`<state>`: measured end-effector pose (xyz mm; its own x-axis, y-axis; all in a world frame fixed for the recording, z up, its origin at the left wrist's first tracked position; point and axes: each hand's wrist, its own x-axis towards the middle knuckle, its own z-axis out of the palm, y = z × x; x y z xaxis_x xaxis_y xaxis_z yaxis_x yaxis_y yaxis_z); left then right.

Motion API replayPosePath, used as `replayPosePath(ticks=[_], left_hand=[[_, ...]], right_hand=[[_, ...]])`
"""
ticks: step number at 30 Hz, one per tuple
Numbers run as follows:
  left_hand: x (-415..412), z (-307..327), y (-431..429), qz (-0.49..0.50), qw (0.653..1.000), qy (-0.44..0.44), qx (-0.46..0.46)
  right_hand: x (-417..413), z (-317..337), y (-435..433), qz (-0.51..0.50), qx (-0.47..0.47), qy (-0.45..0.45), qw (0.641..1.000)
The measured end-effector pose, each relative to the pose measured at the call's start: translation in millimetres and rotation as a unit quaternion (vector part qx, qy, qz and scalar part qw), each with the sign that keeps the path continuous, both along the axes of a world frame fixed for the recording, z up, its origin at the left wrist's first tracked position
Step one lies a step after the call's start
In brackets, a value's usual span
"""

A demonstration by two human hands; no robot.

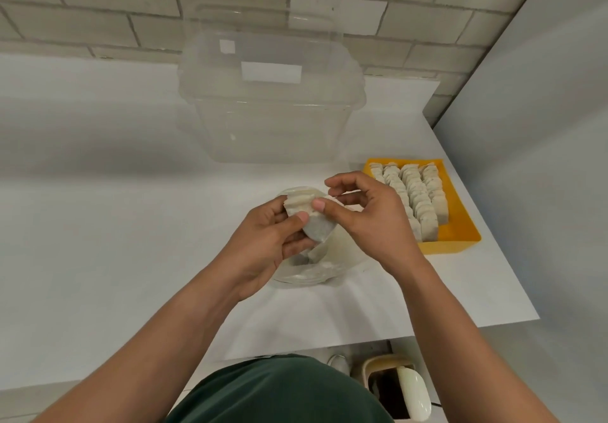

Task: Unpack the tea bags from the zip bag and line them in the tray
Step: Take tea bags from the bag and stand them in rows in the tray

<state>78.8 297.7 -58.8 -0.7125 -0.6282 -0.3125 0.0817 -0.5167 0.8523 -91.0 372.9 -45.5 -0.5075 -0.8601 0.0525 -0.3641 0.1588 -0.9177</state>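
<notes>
– What is the left hand (pixel 269 241) doing?

– Its fingers are curled round a stack (pixel 302 204) of tea bags, with the thumb laid across the front. The stack is up off the table (pixel 98 208), fanned a little at the top.

– And the right hand (pixel 371 225)?

– It meets the stack from the right. The thumb tip presses on the stack's upper edge, just beside the left thumb, and the other fingers bend in behind, so it pinches there. The forefinger arches above the rest. I cannot tell whether it has 1 bag or more.

– Where is the zip bag (pixel 309 274)?

– Flat on the table, right under both sets of fingers. It is clear and crumpled, and something pale shows through it, but I cannot make out how much.

– The tray (pixel 464 228)?

– Yellow, to the right of the right fingers, near but not touching them. Tea bags (pixel 418 195) stand in it on edge in 4 rows, packed close, and they run from its far wall toward the near one, where a strip of yellow floor shows.

– Anything else?

– A big clear box (pixel 273 110) stands beyond the fingertips, against the tiled wall (pixel 98 18). A bin (pixel 391 386) sits on the floor below the table edge, under the right forearm.
</notes>
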Motion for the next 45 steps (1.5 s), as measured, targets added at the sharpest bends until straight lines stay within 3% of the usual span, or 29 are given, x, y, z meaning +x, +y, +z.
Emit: replayPosePath(ticks=[4, 6, 11, 13, 16, 23, 29, 33, 39, 45], left_hand=[[-17, 3, 8, 0.037, 0.999, 0.013, 0.022], [-27, 4, 13, 0.045, 0.998, 0.017, 0.031], [-50, 1, 25, 0.036, 0.999, -0.013, -0.004], [-61, -2, 30, 0.035, 0.998, -0.034, -0.031], [-74, -4, 34, 0.036, 0.997, -0.051, -0.047], [-114, 0, 47, 0.028, 0.997, -0.047, -0.047], [-139, -2, 51, 0.021, 0.999, -0.045, 0.019], [-151, -5, 57, 0.026, 0.998, -0.047, 0.017], [-164, -10, 64, 0.052, 0.997, -0.060, 0.012], [-162, -11, 69, 0.063, 0.995, -0.074, -0.002]], right_hand=[[-15, 3, 11, 0.018, 0.014, -0.108, 0.994], [-24, 5, 17, 0.036, 0.018, -0.115, 0.993], [-52, 10, 26, 0.031, 0.021, -0.005, 0.999], [-67, 16, 33, 0.066, 0.043, -0.002, 0.997], [-85, 25, 43, 0.110, 0.083, 0.070, 0.988], [-125, 28, 57, 0.100, 0.086, 0.098, 0.986], [-183, 24, 74, 0.006, 0.059, 0.214, 0.975], [-224, 8, 82, -0.045, 0.066, 0.293, 0.953], [-260, -23, 83, 0.038, 0.221, 0.342, 0.913], [-262, -47, 69, 0.074, 0.287, 0.400, 0.867]])
